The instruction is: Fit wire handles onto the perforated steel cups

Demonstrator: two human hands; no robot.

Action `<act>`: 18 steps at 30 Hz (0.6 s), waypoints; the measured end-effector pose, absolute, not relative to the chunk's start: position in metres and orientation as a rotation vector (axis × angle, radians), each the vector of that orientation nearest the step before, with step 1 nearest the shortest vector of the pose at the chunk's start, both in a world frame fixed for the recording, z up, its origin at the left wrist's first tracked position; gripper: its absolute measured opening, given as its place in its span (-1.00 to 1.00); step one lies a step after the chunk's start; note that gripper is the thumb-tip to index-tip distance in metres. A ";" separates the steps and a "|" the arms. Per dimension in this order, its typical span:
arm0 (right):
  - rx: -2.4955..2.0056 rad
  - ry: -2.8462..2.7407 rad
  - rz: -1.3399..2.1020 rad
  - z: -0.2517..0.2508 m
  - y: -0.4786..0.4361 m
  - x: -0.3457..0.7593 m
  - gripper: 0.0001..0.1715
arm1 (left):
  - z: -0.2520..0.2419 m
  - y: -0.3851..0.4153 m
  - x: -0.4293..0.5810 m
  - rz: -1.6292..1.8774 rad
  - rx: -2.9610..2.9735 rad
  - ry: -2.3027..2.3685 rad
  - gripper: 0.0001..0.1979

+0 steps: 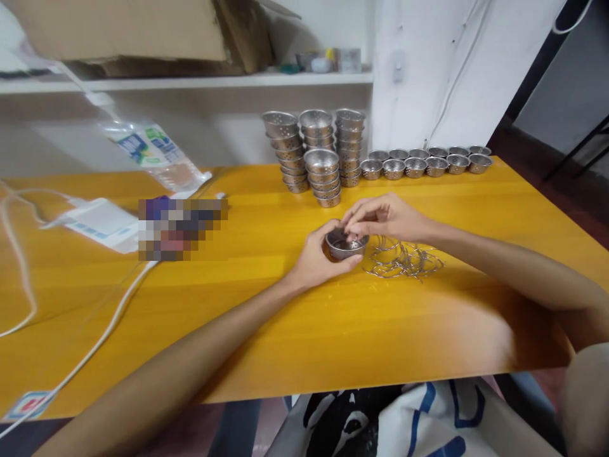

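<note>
My left hand [320, 259] is wrapped round the side of a small metal cup [343, 252], whose mouth faces up above the tabletop. Over its rim, the thumb and fingers of my right hand [383, 217] are pinched together and reach into the opening. What they hold, if anything, is too small to make out. Just to the right of the cup lies a loose tangle of bent metal wires [406, 259], partly below my right wrist.
Stacks of perforated metal cups [321, 162] stand at the back of the yellow table [266, 336]. Two rows of single cups [416, 166] run to their right. At left are a plastic bottle [155, 152], a white power strip [102, 222] and cables [128, 292]. A shelf [314, 79] holds a cardboard box [133, 32].
</note>
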State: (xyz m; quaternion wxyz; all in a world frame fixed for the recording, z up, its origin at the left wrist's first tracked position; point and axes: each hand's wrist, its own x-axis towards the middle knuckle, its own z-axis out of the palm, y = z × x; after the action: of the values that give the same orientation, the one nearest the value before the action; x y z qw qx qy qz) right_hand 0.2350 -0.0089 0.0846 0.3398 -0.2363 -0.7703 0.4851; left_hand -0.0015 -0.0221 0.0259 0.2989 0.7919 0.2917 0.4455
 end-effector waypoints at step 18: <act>-1.792 -1.736 0.320 0.163 0.041 0.368 -0.75 | 0.000 -0.008 -0.002 1.139 2.208 0.719 -0.38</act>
State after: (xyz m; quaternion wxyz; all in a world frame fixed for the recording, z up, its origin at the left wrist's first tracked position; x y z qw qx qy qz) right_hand 0.3685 0.0408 0.1628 0.3081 -0.6778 -0.6565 0.1209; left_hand -0.0018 -0.0077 0.0000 0.2740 0.8211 0.2672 0.4235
